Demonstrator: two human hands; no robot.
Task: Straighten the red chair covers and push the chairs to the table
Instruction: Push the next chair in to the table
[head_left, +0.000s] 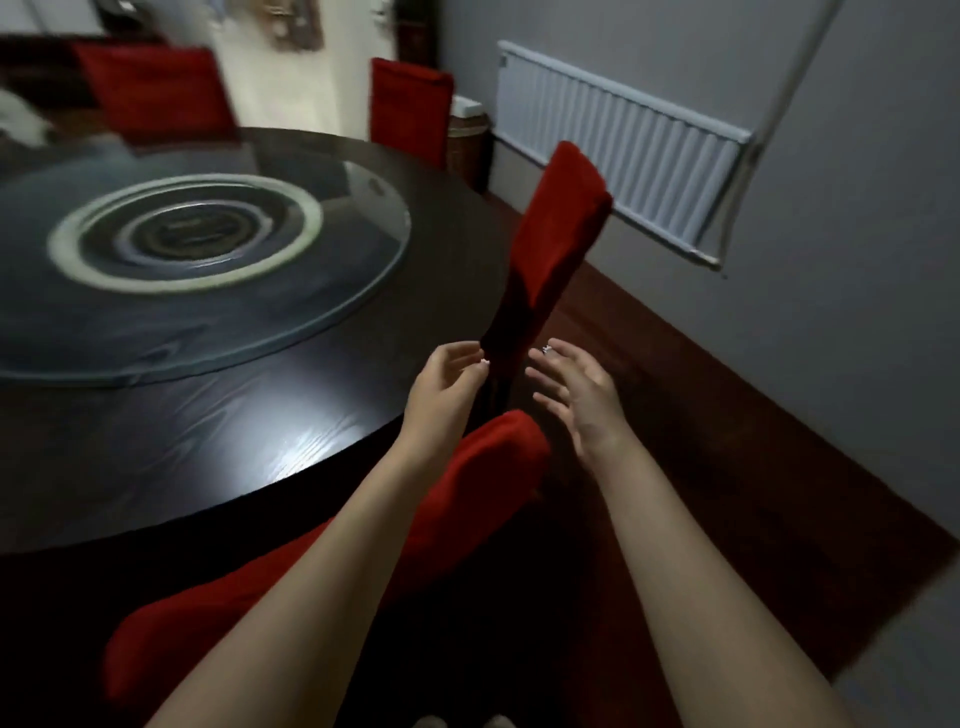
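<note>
A round dark table (249, 415) fills the left of the view. At its right edge stands a chair with a red cover (561, 228), its back seen edge-on. My left hand (447, 384) and my right hand (576, 395) reach out on either side of that chair's lower back, fingers relaxed and open, holding nothing. Whether the fingertips touch the cover is unclear. A nearer red-covered chair (467, 499) lies below my arms against the table's near edge. Two more red-covered chairs, one at the back left (156, 93) and one at the back middle (410, 109), stand at the far side.
A glass turntable (311, 291) sits in the middle of the table. A white radiator (623, 140) hangs on the grey wall at the right. A wicker basket (467, 140) stands in the far corner. Dark red floor (727, 441) runs between chair and wall.
</note>
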